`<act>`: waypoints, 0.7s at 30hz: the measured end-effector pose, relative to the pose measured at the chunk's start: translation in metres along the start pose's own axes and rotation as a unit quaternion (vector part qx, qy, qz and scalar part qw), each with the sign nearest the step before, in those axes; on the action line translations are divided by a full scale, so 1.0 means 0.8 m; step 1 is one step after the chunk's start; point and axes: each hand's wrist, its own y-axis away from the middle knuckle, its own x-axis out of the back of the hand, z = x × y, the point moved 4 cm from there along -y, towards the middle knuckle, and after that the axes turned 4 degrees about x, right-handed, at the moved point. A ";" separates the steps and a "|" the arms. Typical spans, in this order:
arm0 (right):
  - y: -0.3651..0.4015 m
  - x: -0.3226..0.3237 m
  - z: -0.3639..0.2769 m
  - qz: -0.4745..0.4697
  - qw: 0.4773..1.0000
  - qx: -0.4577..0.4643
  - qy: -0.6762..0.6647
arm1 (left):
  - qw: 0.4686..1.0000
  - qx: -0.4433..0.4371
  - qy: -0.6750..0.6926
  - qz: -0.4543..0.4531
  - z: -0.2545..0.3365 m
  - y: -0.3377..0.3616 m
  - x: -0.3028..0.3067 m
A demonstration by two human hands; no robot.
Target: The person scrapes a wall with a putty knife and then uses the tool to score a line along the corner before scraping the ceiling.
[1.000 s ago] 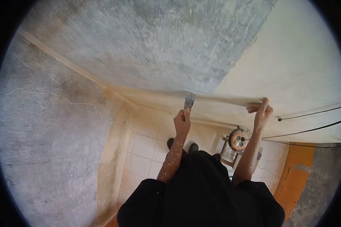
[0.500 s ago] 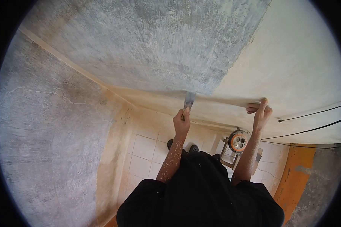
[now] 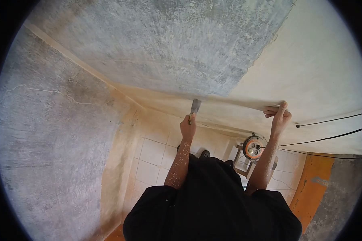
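Note:
My left hand point(image 3: 188, 126) is closed round the handle of a scraper point(image 3: 196, 107), whose flat metal blade points up at the wall below the edge of the grey scraped area point(image 3: 181, 48). To the right, my right hand point(image 3: 278, 116) has its fingers apart and rests against the cream painted part of the wall point(image 3: 305, 76), holding nothing. Pale flakes cling to both forearms.
A round orange-rimmed cable reel point(image 3: 254, 149) sits on a wooden stool point(image 3: 240, 170) below my right hand. Black cables point(image 3: 330, 137) run to the right edge. Another grey wall point(image 3: 56, 132) stands at left; white floor tiles point(image 3: 153, 156) lie below.
My left hand and the scraper have shifted slightly left, and the blade has dropped away from the grey area's lower edge. My right hand sits a little further right in view.

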 end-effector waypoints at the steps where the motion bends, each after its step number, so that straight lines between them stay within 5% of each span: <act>1: 0.000 0.000 0.000 0.002 1.000 -0.001 0.001 | 1.000 0.000 -0.011 0.001 -0.009 0.000 0.003; 6: 0.001 -0.001 -0.002 0.017 0.999 -0.015 0.023 | 0.995 -0.090 -0.033 -0.026 0.022 -0.005 -0.007; 11: 0.002 -0.001 0.000 0.013 1.000 0.002 0.015 | 0.999 -0.024 -0.024 -0.022 -0.048 0.001 -0.012; 21: 0.000 -0.003 0.003 0.030 0.999 0.021 0.028 | 0.996 -0.052 -0.070 -0.012 -0.036 -0.012 0.003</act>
